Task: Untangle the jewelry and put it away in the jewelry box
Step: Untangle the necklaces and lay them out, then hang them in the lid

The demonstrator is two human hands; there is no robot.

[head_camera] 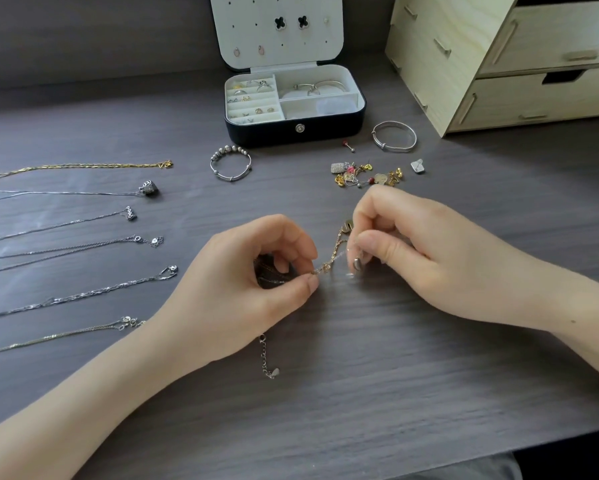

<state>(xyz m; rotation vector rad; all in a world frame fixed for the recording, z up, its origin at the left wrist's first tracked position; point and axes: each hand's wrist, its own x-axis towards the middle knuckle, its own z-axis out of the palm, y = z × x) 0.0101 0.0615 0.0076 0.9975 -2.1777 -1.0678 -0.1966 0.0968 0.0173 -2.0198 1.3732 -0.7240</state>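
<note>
- A knotted gold chain is held just above the grey table, between the two hands and near the table's middle.
- The chain's knot is pinched by the thumb and forefinger of the left hand; the remaining fingers are curled in over a bundle of chain in the palm.
- The upper run of the chain is gripped by the fingertips of the right hand, closed on it just below a small round pendant.
- A silver extender chain is seen trailing on the table below the left hand.
- The jewelry box is set open at the far side of the table, with rings and bangles seen in its compartments and earrings pinned in its lid.
- Six straightened necklaces are laid in a row at the left.
- A beaded bracelet, a silver bangle and a heap of small earrings are left lying in front of the box.
- A wooden drawer unit is placed at the far right.
</note>
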